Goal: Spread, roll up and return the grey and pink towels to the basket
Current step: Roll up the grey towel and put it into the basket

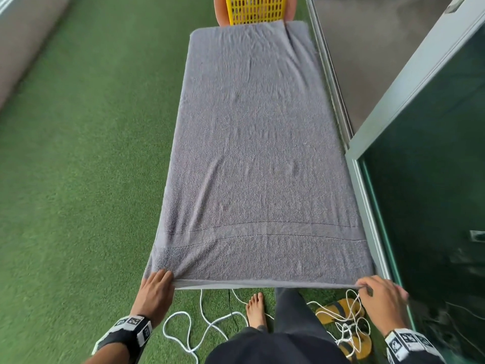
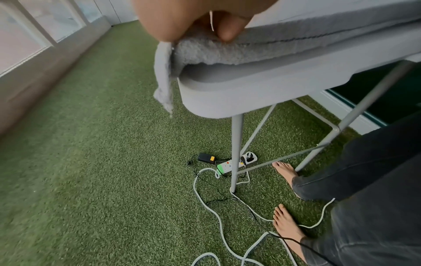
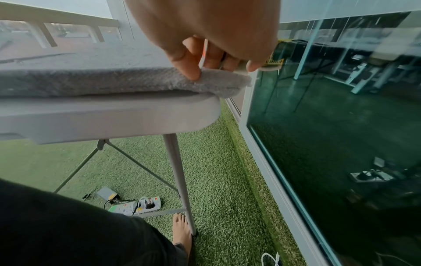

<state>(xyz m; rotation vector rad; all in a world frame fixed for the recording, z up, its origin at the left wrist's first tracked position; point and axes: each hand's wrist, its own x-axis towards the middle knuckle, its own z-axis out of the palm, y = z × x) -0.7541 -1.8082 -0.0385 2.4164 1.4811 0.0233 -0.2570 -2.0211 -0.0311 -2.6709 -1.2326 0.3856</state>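
Observation:
The grey towel [image 1: 259,153] lies spread flat over the whole long table, its far end touching the yellow basket [image 1: 256,9]. My left hand [image 1: 157,285] pinches the towel's near left corner [image 2: 205,48] at the table edge. My right hand [image 1: 378,291] pinches the near right corner [image 3: 223,81], thumb on top of the cloth. The near hem runs taut between both hands. No pink towel can be made out; something orange-pink [image 1: 221,11] shows beside the basket.
The grey folding table [image 2: 227,93] stands on green artificial turf [image 1: 78,153]. A glass door and its frame [image 1: 433,179] run close along the right side. White cables [image 1: 189,334], a power strip [image 2: 230,164], yellow sandals [image 1: 338,311] and my bare feet are below.

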